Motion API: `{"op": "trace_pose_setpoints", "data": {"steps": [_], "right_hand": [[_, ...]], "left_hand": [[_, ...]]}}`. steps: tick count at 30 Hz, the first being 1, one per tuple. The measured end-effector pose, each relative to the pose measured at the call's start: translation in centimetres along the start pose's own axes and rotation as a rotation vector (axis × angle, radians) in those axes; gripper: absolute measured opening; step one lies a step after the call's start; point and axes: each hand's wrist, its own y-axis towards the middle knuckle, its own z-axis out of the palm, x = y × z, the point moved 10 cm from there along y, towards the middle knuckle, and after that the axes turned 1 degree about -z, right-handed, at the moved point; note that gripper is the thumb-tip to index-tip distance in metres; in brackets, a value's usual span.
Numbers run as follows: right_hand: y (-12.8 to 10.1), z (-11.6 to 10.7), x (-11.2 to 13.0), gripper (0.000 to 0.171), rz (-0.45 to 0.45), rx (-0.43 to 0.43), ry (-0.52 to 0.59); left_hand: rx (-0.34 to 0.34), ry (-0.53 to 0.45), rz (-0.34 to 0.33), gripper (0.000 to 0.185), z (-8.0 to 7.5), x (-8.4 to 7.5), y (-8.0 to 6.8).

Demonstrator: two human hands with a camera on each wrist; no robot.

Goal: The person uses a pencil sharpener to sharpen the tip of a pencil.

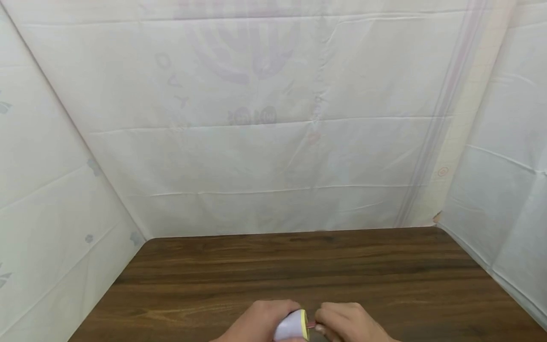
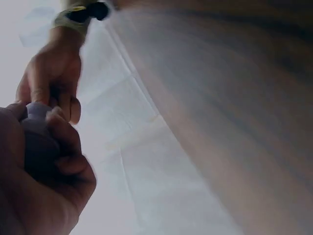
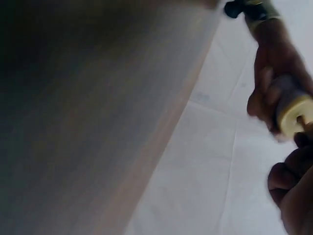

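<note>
My left hand (image 1: 260, 320) grips a lavender cylinder (image 1: 290, 327) with a yellow end, its fingers wrapped around the body. In the right wrist view the yellow end (image 3: 296, 115) shows a round hole in its middle, facing my right hand (image 3: 298, 196). A thin reddish, pencil-like stick (image 1: 312, 325) runs from that end to my right hand, whose curled fingers pinch it. Both hands are close together at the bottom edge of the head view. In the left wrist view the lavender body (image 2: 39, 137) is dark and partly hidden by my left fingers.
A dark brown wood-grain table (image 1: 256, 266) lies under the hands. White printed sheeting (image 1: 256, 156) rises behind it, with more sheeting on the left side (image 1: 51, 190) and the right side (image 1: 508, 190). Dark devices are strapped at the wrists (image 2: 85, 13).
</note>
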Motion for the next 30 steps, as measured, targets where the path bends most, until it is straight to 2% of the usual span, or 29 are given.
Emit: {"op": "trace_pose_setpoints", "data": {"steps": [3,5,7,9,10,11,13,16,18,20,23,25,27,30], "right_hand": [[-1.0,0.8,-2.3,0.021,0.291,0.051,0.247],[-1.8,1.7,-3.6,0.02,0.484,0.088,0.5],[-2.5,2.8,-4.2,0.025,0.628,0.125,0.745],[-3.1,3.8,-4.4,0.036,0.751,0.167,0.959],[-3.2,4.1,-4.4,0.041,0.789,0.189,1.032],[-3.3,4.3,-4.3,0.044,0.806,0.211,1.072],[-3.3,4.4,-4.4,0.044,0.825,0.24,1.073],[-3.0,3.8,-4.7,0.032,0.791,0.25,0.942],[-2.8,3.1,-5.1,0.019,0.751,0.244,0.792],[-2.6,2.4,-5.3,0.008,0.706,0.238,0.637],[-2.2,1.4,-5.1,0.007,0.608,0.192,0.377],[-1.4,0.7,-4.2,0.006,0.462,0.136,0.185],[-0.3,-0.4,-2.5,0.002,0.247,0.035,-0.032],[0.9,-2.1,0.7,0.014,-0.104,-0.144,-0.296]], "left_hand": [[-0.062,0.3,0.163,0.05,-0.1,-1.4,-0.3],[-0.099,0.475,0.262,0.058,0.1,-2.3,-0.5],[-0.111,0.601,0.323,0.06,0.4,-2.9,-0.6],[-0.109,0.676,0.353,0.059,0.8,-3.1,-0.6],[-0.1,0.681,0.352,0.059,0.9,-3.1,-0.6],[-0.094,0.697,0.358,0.058,0.9,-3.2,-0.6],[-0.098,0.678,0.361,0.057,0.8,-3.1,-0.6],[-0.131,0.632,0.366,0.057,0.3,-2.8,-0.6],[-0.164,0.584,0.35,0.054,-0.2,-2.6,-0.4],[-0.171,0.515,0.294,0.049,-0.4,-2.0,-0.3],[-0.135,0.349,0.143,0.043,-0.6,-0.8,0.0],[-0.098,0.205,0.035,0.042,-0.6,0.0,0.2],[-0.07,0.065,-0.053,0.041,-0.6,0.7,0.2],[-0.032,-0.107,-0.12,0.037,-0.5,1.1,0.4]]}}
